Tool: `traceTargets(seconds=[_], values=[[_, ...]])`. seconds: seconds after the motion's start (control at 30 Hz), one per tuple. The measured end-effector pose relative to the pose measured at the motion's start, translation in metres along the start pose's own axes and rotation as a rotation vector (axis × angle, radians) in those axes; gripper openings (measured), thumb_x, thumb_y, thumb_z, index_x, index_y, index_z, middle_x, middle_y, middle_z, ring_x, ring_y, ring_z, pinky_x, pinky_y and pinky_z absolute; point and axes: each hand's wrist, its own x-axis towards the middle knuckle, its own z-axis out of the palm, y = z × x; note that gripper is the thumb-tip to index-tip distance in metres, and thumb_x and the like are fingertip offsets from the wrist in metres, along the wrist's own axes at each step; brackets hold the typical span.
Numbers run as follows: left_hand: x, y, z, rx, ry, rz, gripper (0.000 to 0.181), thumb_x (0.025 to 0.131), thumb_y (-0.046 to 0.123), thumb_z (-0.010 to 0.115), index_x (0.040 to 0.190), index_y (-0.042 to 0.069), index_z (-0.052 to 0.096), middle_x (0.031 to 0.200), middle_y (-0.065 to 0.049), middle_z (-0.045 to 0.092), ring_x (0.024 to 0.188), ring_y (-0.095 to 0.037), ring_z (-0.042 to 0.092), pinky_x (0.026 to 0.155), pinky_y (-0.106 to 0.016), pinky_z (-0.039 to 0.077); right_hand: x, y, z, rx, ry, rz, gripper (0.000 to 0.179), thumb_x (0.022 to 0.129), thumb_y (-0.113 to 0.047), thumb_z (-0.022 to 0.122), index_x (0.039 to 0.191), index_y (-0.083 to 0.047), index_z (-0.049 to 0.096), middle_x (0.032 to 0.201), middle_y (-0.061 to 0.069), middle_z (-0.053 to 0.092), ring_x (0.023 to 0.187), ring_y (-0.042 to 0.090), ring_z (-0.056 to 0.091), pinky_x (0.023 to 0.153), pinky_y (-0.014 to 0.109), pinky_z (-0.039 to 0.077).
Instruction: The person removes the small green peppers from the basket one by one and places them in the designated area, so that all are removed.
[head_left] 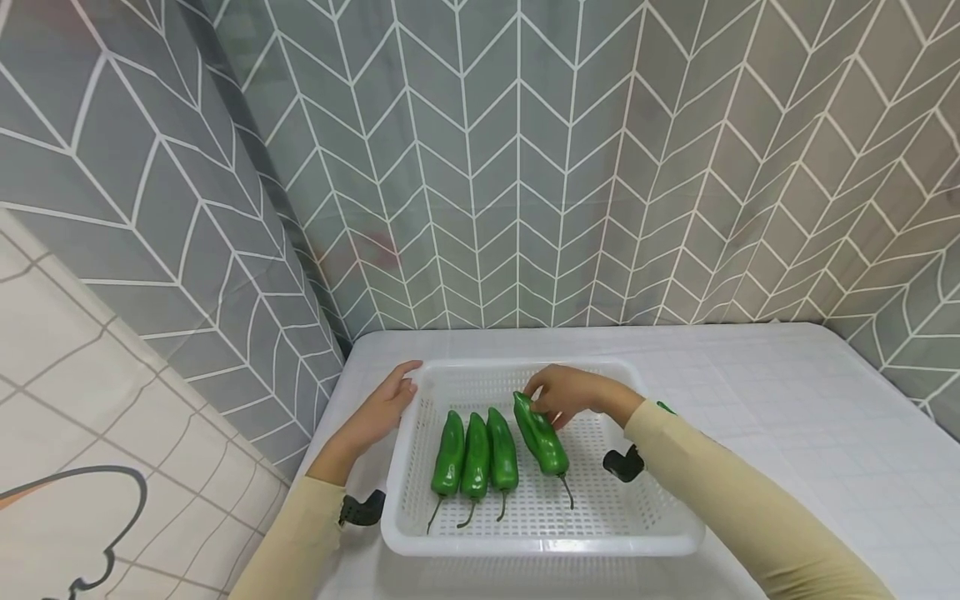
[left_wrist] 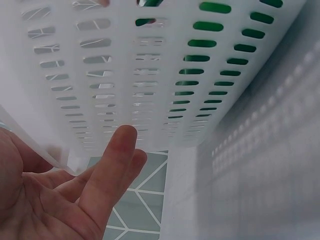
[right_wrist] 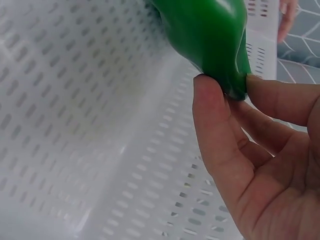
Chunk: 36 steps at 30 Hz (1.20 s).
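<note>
My right hand is over the right half of a white perforated plastic basket. Its thumb and fingers pinch the narrow tip of a green pepper, and the stem points toward me. The right wrist view shows the same pepper close up, with the fingertips at its end. To its left, three more green peppers lie side by side in the basket, stems toward me. My left hand rests at the basket's far left corner. In the left wrist view its fingers extend loosely beside the outer wall.
The basket stands on a table with a white cloth. A bit of something green shows behind my right forearm, beyond the basket's right side. Grey curtains with white chevron lines hang behind and to the left.
</note>
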Motion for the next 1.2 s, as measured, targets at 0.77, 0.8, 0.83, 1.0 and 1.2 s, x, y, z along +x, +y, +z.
traceTargets(seconds=[0.77,0.8,0.83,1.0,1.2], values=[[0.001,-0.003,0.001,-0.021,-0.008,-0.019,0.044,0.098,0.023,0.032,0.140,0.019,0.018,0.124,-0.010,0.045,0.096,-0.023,0.056,0.075,-0.039,0.048,-0.016,-0.007,-0.022,0.061,0.011,-0.043,0.028,0.088,-0.009,0.053,0.115,-0.003,0.054,0.087,0.010,0.060,0.075,0.022,0.062,0.065,0.036,0.051],[0.001,-0.003,0.002,-0.020,-0.009,-0.018,0.044,0.098,0.023,0.032,0.140,0.019,0.018,0.124,-0.010,0.045,0.096,-0.023,0.057,0.075,-0.039,0.048,-0.017,-0.007,-0.023,0.060,0.013,-0.044,0.028,0.088,-0.009,0.053,0.116,-0.003,0.053,0.087,0.010,0.060,0.075,0.022,0.062,0.065,0.036,0.051],[0.001,-0.003,0.002,-0.020,-0.010,-0.017,0.044,0.098,0.023,0.031,0.140,0.018,0.018,0.123,-0.011,0.045,0.096,-0.023,0.057,0.075,-0.039,0.048,-0.018,-0.007,-0.023,0.060,0.014,-0.045,0.029,0.089,-0.010,0.053,0.117,-0.003,0.053,0.088,0.010,0.060,0.076,0.022,0.062,0.065,0.036,0.051],[0.001,-0.004,0.000,-0.012,-0.003,-0.017,0.043,0.098,0.024,0.031,0.139,0.020,0.019,0.122,-0.011,0.046,0.095,-0.023,0.056,0.074,-0.038,0.048,-0.020,-0.009,-0.028,0.065,0.015,-0.059,0.032,0.089,-0.011,0.053,0.119,-0.002,0.050,0.091,0.010,0.060,0.079,0.023,0.062,0.066,0.036,0.051],[0.002,-0.003,-0.001,-0.005,0.001,-0.013,0.042,0.098,0.023,0.031,0.138,0.023,0.020,0.122,-0.011,0.046,0.095,-0.023,0.057,0.074,-0.038,0.048,-0.023,-0.009,-0.036,0.067,0.020,-0.075,0.032,0.089,-0.012,0.053,0.119,-0.001,0.050,0.092,0.010,0.060,0.080,0.022,0.061,0.067,0.036,0.051]])
